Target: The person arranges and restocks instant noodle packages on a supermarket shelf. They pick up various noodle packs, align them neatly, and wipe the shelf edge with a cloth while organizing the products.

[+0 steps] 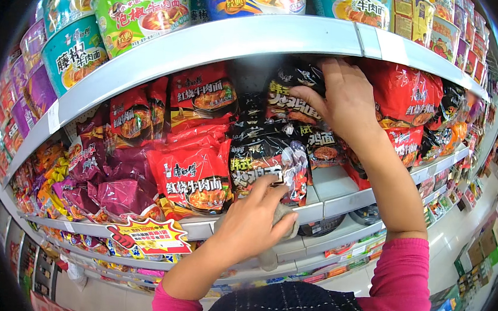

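Observation:
On a store shelf, my right hand (344, 97) reaches under the upper shelf, its thumb against a black instant-noodle packet (294, 96) at the back; some fingertips are hidden under the shelf edge. Lower down, my left hand (255, 225) holds a grey cloth (285, 223) in its palm, with its fingertips at the front of another black noodle packet (265, 167). Red noodle packets (193, 179) stand left of it, and more red packets (409, 95) lie to the right of my right hand.
Noodle cups (142, 13) are stacked on the upper shelf (240, 31), whose metal edge curves above my hands. Purple packets (120, 196) lie at the left. A promotional sign (152, 237) sticks out from the lower shelf edge. Lower shelves hold more goods, and the floor shows at right.

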A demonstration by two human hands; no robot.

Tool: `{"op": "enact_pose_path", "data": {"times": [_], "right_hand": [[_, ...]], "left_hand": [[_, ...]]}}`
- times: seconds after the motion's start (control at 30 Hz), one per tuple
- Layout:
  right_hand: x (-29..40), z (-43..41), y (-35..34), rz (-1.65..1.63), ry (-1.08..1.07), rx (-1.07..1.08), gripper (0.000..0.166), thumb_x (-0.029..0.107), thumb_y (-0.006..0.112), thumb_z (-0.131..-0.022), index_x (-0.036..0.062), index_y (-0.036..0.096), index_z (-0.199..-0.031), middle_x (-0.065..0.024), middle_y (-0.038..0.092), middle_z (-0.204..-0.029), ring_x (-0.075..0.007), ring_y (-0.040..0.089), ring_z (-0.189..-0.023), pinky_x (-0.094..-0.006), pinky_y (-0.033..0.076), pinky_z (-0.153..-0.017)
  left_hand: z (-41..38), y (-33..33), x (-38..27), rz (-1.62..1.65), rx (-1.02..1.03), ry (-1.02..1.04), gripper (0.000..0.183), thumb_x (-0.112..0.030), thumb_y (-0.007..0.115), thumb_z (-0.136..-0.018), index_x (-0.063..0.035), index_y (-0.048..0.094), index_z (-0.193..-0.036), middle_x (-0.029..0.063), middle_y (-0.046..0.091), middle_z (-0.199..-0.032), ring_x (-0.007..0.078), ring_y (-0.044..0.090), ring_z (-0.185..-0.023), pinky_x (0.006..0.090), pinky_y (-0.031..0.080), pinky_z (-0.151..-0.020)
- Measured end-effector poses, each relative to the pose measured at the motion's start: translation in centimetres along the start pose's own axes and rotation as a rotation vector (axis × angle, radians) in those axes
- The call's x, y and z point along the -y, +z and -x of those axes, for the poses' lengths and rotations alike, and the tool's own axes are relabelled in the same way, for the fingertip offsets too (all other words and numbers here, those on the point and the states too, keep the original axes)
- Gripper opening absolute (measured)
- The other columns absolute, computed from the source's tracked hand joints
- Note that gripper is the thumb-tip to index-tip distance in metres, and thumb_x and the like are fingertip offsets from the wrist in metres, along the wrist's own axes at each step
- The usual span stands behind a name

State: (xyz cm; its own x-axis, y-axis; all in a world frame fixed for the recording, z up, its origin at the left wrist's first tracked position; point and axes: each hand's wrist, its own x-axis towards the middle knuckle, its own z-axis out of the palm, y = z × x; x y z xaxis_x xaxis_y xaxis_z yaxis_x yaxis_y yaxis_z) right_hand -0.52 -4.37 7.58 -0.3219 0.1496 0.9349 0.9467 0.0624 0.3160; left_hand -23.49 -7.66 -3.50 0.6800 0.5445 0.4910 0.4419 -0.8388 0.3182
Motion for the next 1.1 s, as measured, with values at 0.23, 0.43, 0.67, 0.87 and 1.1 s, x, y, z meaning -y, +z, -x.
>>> {"op": "enact_pose_path", "data": {"times": [0.23,0.43,0.67,0.87,1.1], "right_hand": [[2.0,-2.6,4.0,-0.222,0.134,0.394,0.06,0.056,0.063,-0.086,0.0006,0.06,-0.109,-0.0223,0.064,-0.105,-0.0406,0.063,-0.095,-0.046,0.051,-0.082],[2.2,-6.7,11.9,-0.371,-0.082,0.397,0.073,0.055,0.061,-0.088,0.0033,0.047,-0.138,-0.0222,0.045,-0.143,-0.0386,0.042,-0.133,-0.0478,0.035,-0.111],[0.9,-8.0,13.6,-0.38,-0.037,0.372,0.064,0.044,0.067,-0.087,0.0091,0.05,-0.138,-0.0193,0.05,-0.14,-0.0328,0.046,-0.131,-0.0459,0.037,-0.11],[-0.5,-5.2,14.2,-0.317,0.024,0.419,0.047,0.04,0.056,-0.093,0.0041,0.06,-0.124,-0.0187,0.062,-0.124,-0.0355,0.057,-0.116,-0.047,0.043,-0.101],[3.6,-7.2,16.7,-0.269,0.032,0.059,0.042,0.038,0.05,-0.095,0.008,0.062,-0.122,-0.0201,0.059,-0.125,-0.0338,0.054,-0.119,-0.0454,0.041,-0.104]], "left_hand": [[-0.4,0.4,0.7,0.009,-0.008,0.036,0.039,-0.03,0.068,-0.086,0.0001,0.062,-0.111,0.0177,0.062,-0.104,0.0374,0.063,-0.09,0.0437,0.052,-0.079],[-0.5,0.4,1.1,0.03,-0.017,0.035,0.039,-0.03,0.068,-0.087,-0.0002,0.063,-0.111,0.0183,0.063,-0.101,0.0375,0.064,-0.091,0.0427,0.052,-0.079],[-0.2,0.6,1.3,0.054,-0.023,0.006,0.041,-0.032,0.067,-0.087,-0.0011,0.063,-0.113,0.0182,0.064,-0.101,0.0369,0.064,-0.09,0.0426,0.053,-0.078],[0.1,0.8,1.4,0.086,-0.038,0.016,0.042,-0.033,0.067,-0.087,-0.001,0.062,-0.114,0.0179,0.065,-0.102,0.0364,0.065,-0.09,0.0424,0.053,-0.078],[0.3,0.7,1.9,0.08,-0.046,0.034,0.041,-0.032,0.068,-0.086,-0.0014,0.062,-0.114,0.0179,0.065,-0.101,0.0358,0.065,-0.089,0.0421,0.054,-0.077]]}}
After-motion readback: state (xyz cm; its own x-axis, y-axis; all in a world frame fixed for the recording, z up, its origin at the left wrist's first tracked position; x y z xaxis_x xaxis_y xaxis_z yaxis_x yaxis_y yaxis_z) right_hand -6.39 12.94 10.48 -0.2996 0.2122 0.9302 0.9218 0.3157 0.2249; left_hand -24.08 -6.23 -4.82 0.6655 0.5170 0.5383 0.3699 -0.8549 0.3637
